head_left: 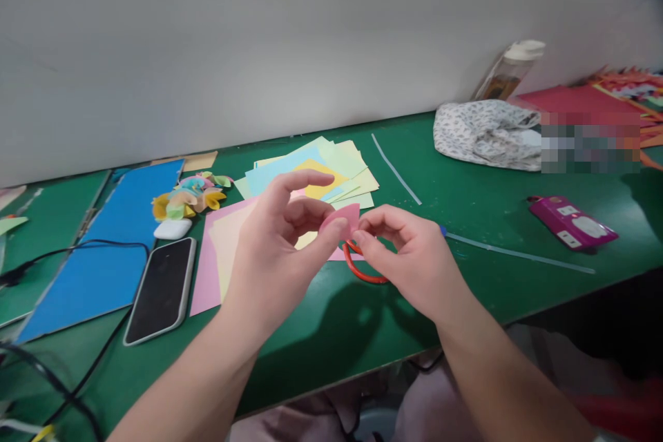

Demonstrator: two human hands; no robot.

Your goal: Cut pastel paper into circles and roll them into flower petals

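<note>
Above the green table, a small piece of pink paper point(350, 214) is pinched between the thumb and fingers of my left hand point(274, 255), whose index finger is raised. My right hand point(409, 238) closes its thumb and fingertips on the right edge of the same piece. Just under my right fingers shows a red loop point(356, 271) that looks like a scissors handle; whether it hangs from the hand or lies on the table I cannot tell. Behind my hands lies a pile of coloured paper sheets point(280, 155). A larger pink sheet point(204, 293) is partly hidden by my left hand.
To the left lie a phone point(160, 290), a white case point(173, 228), folded paper flowers point(191, 199), a blue board point(98, 248) and black cables point(77, 400). Right are translucent strips point(523, 254), a purple packet point(572, 222), a patterned cloth point(476, 131) and a bottle point(510, 72).
</note>
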